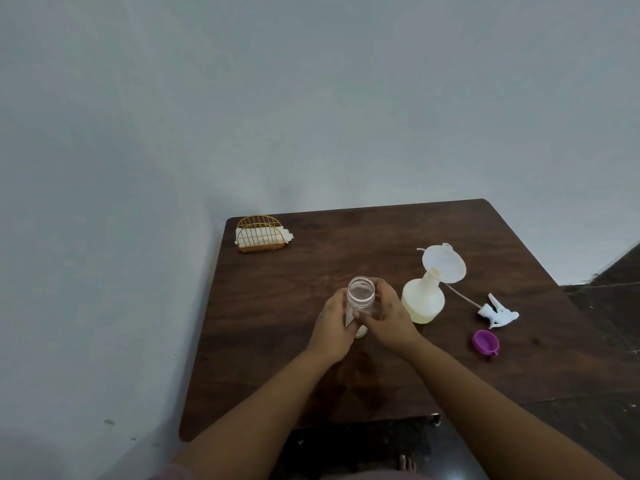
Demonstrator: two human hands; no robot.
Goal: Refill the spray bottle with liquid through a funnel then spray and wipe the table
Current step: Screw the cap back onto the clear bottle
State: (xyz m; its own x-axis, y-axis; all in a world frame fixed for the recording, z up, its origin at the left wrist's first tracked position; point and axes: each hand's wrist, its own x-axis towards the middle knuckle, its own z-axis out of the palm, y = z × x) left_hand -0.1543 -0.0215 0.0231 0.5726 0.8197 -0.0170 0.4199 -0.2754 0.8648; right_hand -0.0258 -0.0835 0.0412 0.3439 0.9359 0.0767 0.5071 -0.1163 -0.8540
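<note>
A clear plastic bottle (361,295) with an open wide mouth stands upright on the dark wooden table (311,258). My left hand (333,327) grips its left side and my right hand (388,317) wraps its right side. Just to the right stands the pale yellow spray bottle (423,301) with its neck open. A white funnel (445,263) leans on its side behind that neck. The white spray head (498,311) with its thin tube lies on the table further right. A purple cap (486,342) lies in front of it.
A gold wire napkin holder (261,234) with white napkins stands at the table's far left corner. A grey wall runs along the left and back. Dark floor shows to the right and below the table's near edge.
</note>
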